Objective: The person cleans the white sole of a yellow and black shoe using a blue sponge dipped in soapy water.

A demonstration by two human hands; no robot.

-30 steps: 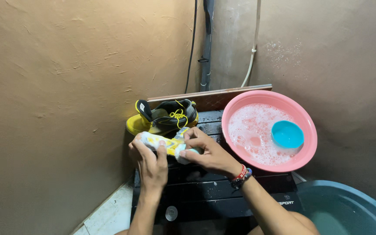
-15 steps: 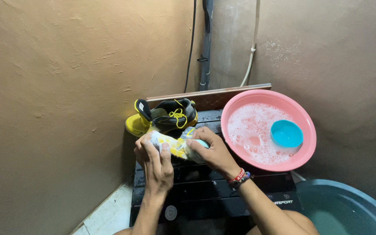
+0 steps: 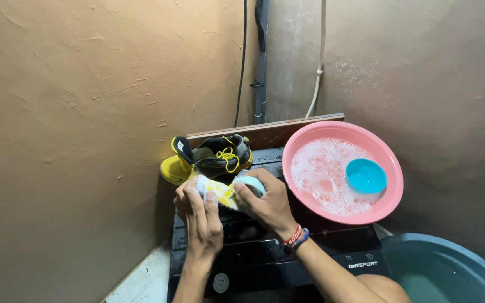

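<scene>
L hand has its grip wrapped round a soapy yellow shoe, fingers over the near side, holding it just above the dark slatted table. R hand is clamped on a pale blue brush w/ its underside pressed to the shoe's toe end; red + dark wristbands on that wrist. 2nd yellow-black shoe w/ yellow laces sits just behind, at the table's back-left edge by the tan wall. To the R, a pink basin of foamy water, a small teal bowl floating in it. Big blue tub at bottom R, partly out of frame. Wooden board leans on the wall behind the shoes.
</scene>
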